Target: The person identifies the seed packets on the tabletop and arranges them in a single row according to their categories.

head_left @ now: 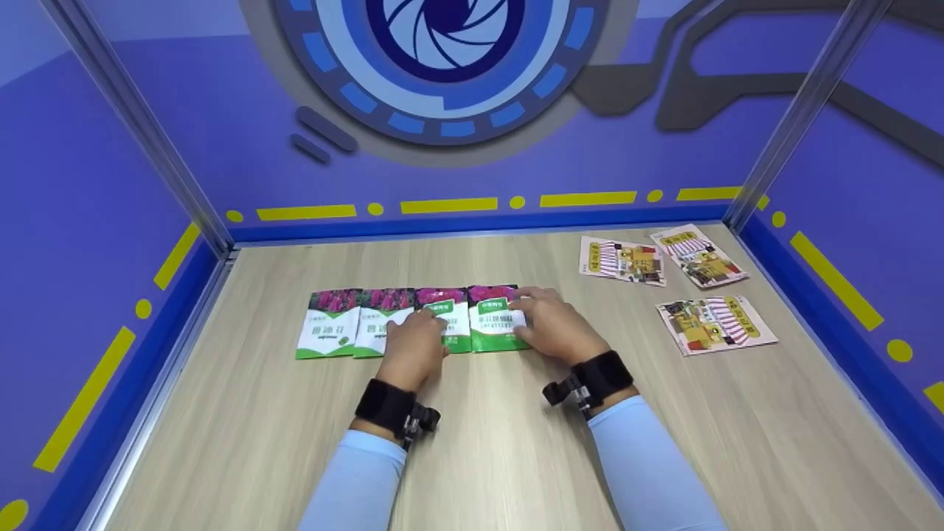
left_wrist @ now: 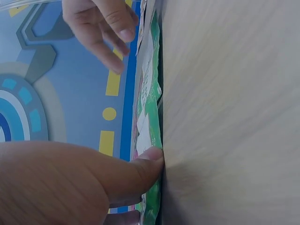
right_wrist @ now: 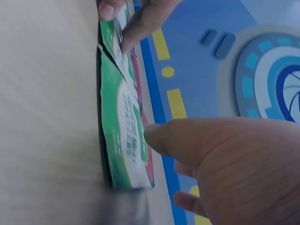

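Note:
Several seed packets lie in a row on the table, white and green with flower pictures along the far edge. The two at the left are one packet point(head_left: 328, 324) and its neighbour point(head_left: 375, 313). My left hand point(head_left: 413, 346) rests on the third packet point(head_left: 457, 324), its thumb at the near edge and a finger on the face. At the right end lies the fourth packet point(head_left: 495, 317). Beside its right edge is my right hand point(head_left: 557, 324), fingers loosely bent and thumb close to the packet's face; whether it touches cannot be told.
Three pink packets with striped-awning pictures lie at the right: one packet point(head_left: 622, 261), another at the back corner point(head_left: 699, 256), and a nearer one point(head_left: 717, 324). Blue printed walls point(head_left: 457, 177) enclose the wooden table point(head_left: 509, 457) at the back and sides.

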### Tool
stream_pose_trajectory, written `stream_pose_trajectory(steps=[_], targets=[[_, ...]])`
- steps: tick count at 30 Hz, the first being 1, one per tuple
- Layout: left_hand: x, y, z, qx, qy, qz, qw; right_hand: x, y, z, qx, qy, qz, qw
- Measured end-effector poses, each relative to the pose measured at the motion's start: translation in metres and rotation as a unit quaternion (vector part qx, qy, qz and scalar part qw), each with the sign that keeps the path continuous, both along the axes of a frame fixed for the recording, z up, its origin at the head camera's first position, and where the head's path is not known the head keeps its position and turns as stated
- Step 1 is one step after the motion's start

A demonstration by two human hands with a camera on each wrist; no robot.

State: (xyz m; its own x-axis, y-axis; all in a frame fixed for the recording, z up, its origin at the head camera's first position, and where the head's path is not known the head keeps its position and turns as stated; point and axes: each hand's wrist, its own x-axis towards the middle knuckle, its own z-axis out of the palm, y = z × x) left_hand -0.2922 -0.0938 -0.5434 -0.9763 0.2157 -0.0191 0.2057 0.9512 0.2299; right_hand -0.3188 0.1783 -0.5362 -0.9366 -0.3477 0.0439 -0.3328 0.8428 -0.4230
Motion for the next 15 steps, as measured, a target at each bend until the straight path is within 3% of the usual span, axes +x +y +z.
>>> stream_pose_trajectory(steps=[8, 15], targets=[[0.0, 0.001, 0.0, 0.002, 0.004, -0.003, 1.0, -0.01, 0.072, -0.004, -0.039, -0.006, -0.125, 0.991], [0.003, 0.001, 0.002, 0.006, -0.005, 0.002, 1.0, -0.017, 0.124, -0.019, -0.009, 0.013, -0.187, 0.982]])
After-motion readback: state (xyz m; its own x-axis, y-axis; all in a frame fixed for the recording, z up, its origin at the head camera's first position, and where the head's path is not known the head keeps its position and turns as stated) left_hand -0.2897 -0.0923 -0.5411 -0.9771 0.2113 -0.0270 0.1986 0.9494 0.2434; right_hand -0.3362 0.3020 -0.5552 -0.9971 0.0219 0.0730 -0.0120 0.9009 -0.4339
